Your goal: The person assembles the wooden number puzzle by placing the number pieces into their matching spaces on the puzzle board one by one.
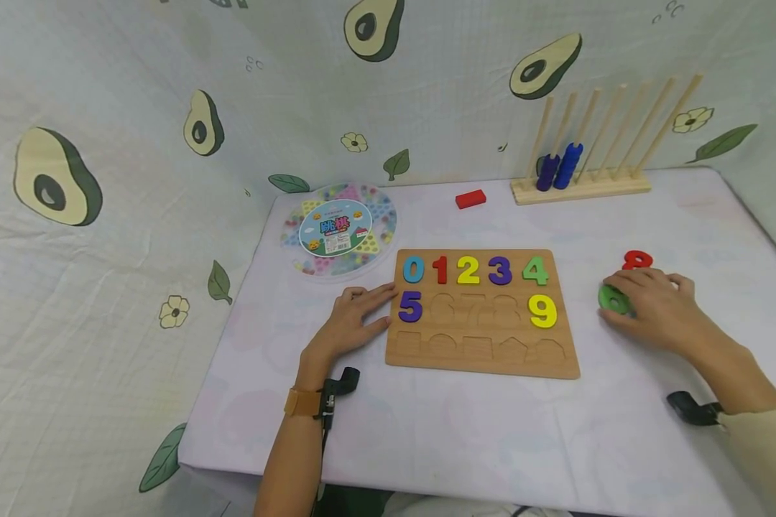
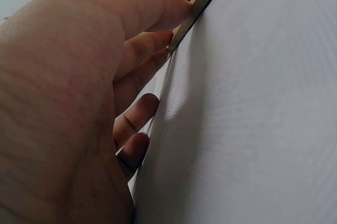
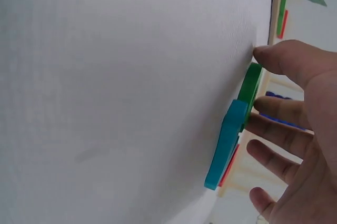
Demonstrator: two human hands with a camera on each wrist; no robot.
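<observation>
My left hand (image 1: 356,316) touches the left edge of a wooden number board (image 1: 481,365) with its thumb and extended fingers. In the left wrist view, those fingertips meet the board's thin edge. My right hand (image 1: 653,305) is over a green number piece (image 1: 613,299) with a round hole, lying right of the board. Its thumb and index finger stand at either side of this piece, the other fingers loosely spread. Beside the green piece, the right wrist view shows a turquoise piece (image 3: 226,142), mostly hidden under the hand from above. A red 8-shaped piece (image 1: 636,259) lies just beyond the fingers.
Numbers 0 to 5 and a yellow 9 (image 1: 543,311) sit in the board; other recesses show bare wood. Behind stand a round game box (image 1: 336,228), a red block (image 1: 470,199) and a wooden peg rack (image 1: 582,190) with blue beads on two pegs.
</observation>
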